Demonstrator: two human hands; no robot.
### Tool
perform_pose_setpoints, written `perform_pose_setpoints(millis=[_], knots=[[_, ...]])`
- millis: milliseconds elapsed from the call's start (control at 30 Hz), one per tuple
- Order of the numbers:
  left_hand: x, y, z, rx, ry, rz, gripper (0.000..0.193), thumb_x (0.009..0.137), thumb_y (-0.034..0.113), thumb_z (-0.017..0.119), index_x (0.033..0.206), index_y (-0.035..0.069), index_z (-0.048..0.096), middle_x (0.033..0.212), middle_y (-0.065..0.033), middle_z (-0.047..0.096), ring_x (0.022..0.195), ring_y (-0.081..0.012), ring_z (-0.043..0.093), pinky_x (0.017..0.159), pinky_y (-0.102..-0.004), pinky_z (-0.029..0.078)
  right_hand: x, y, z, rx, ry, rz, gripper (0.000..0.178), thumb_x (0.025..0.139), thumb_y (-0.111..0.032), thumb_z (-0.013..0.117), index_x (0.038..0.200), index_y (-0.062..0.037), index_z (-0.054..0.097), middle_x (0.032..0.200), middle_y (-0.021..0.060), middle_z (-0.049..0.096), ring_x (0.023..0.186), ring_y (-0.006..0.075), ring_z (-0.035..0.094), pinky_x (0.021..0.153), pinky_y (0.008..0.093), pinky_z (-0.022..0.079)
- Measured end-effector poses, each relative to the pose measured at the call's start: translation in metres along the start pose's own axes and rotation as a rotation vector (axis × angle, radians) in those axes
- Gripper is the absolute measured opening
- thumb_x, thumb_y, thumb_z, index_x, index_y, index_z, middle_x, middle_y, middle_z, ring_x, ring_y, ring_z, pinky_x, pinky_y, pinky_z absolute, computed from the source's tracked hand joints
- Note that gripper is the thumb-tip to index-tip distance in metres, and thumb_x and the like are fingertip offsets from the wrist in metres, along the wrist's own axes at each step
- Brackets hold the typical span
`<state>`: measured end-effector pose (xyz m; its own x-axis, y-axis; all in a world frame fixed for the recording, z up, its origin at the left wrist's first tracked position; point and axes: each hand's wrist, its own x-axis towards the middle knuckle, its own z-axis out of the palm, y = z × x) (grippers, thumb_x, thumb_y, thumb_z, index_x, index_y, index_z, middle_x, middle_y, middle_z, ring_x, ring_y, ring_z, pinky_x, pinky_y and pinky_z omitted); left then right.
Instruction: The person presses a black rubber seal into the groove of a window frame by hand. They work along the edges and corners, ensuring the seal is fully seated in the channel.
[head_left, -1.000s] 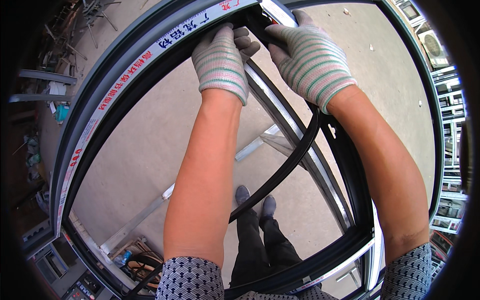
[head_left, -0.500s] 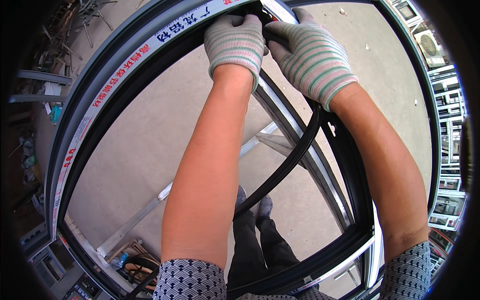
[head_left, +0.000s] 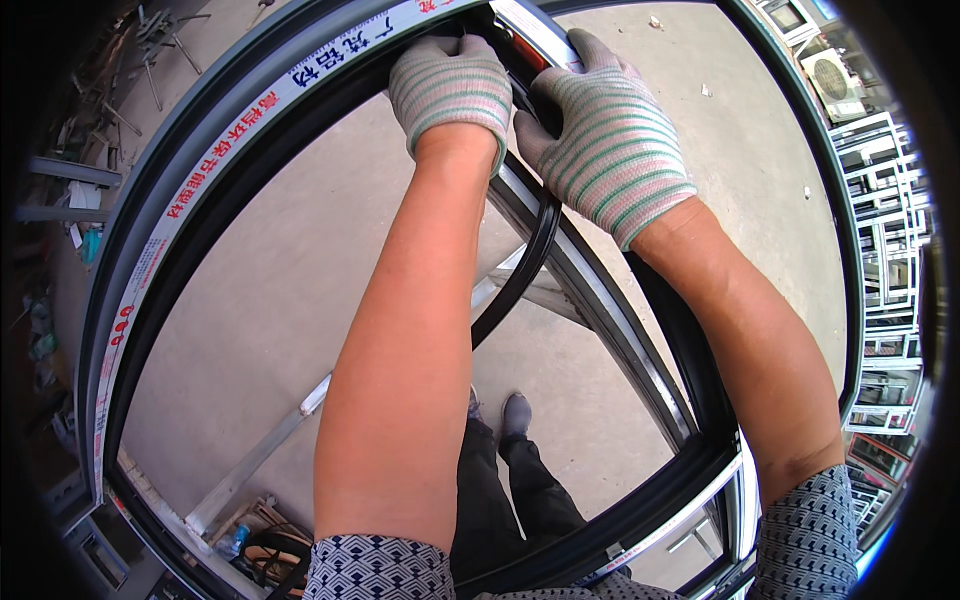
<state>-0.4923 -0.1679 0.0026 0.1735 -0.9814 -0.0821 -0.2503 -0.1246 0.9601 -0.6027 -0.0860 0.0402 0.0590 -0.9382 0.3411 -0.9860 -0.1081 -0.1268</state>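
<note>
Both my hands wear striped knit gloves and work at the far corner of a dark grey window frame [head_left: 190, 165] with printed film on it. My left hand [head_left: 452, 95] is closed at the frame's inner black edge, its fingertips partly hidden, seemingly on a black rubber seal strip [head_left: 535, 240]. Just right of it, my right hand [head_left: 612, 145] curls round the same corner, forefinger over the silver-white bar and thumb on the inner side. The strip runs under its thumb, then hangs in a loose curve behind my left forearm.
A silver-edged crossbar [head_left: 590, 290] slants down the frame's opening. Below lie metal support bars [head_left: 255, 455] and my shoes [head_left: 516, 415] on concrete. White frames [head_left: 890, 230] are stacked at the right; metal stands [head_left: 160, 45] are at the far left.
My right hand has moved left and slightly down, opening a small gap from the left hand. The strip's hanging loop has shifted left and looks shorter. The view has shifted slightly.
</note>
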Motion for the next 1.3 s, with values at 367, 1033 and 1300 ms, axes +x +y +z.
perform_pose_setpoints(millis=[367,1033,1300], knots=[[0.009,-0.013,0.009,-0.006,0.055,0.055,0.034,0.100,0.027,0.062,0.093,-0.003,0.075,0.066,-0.0084,0.068,0.054,-0.0160,0.064,0.057,-0.0336,0.052,-0.058,-0.011,-0.040,-0.051,-0.088,0.033,0.017,0.079,-0.010,0.075,0.089,0.0040,0.077,0.149,0.0358,0.048,0.135,0.0482,0.053,0.117,0.0446,0.045],[0.002,-0.019,0.000,-0.074,-0.082,0.114,0.028,0.103,0.018,0.054,0.107,-0.003,0.074,0.087,-0.0103,0.077,0.068,-0.0134,0.071,0.065,-0.0289,0.059,-0.031,0.005,-0.022,-0.127,-0.190,0.039,0.037,0.086,-0.009,0.072,0.118,0.0098,0.071,0.143,0.0351,0.053,0.124,0.0434,0.061,0.115,0.0392,0.048],[-0.001,0.001,-0.008,-0.113,-0.170,-0.055,0.026,0.104,0.014,0.055,0.113,-0.003,0.072,0.092,-0.0121,0.076,0.073,-0.0157,0.074,0.069,-0.0286,0.063,-0.031,0.005,-0.020,-0.028,-0.170,0.142,0.049,0.084,-0.007,0.072,0.129,0.0111,0.064,0.135,0.0361,0.058,0.121,0.0430,0.063,0.112,0.0387,0.050]])
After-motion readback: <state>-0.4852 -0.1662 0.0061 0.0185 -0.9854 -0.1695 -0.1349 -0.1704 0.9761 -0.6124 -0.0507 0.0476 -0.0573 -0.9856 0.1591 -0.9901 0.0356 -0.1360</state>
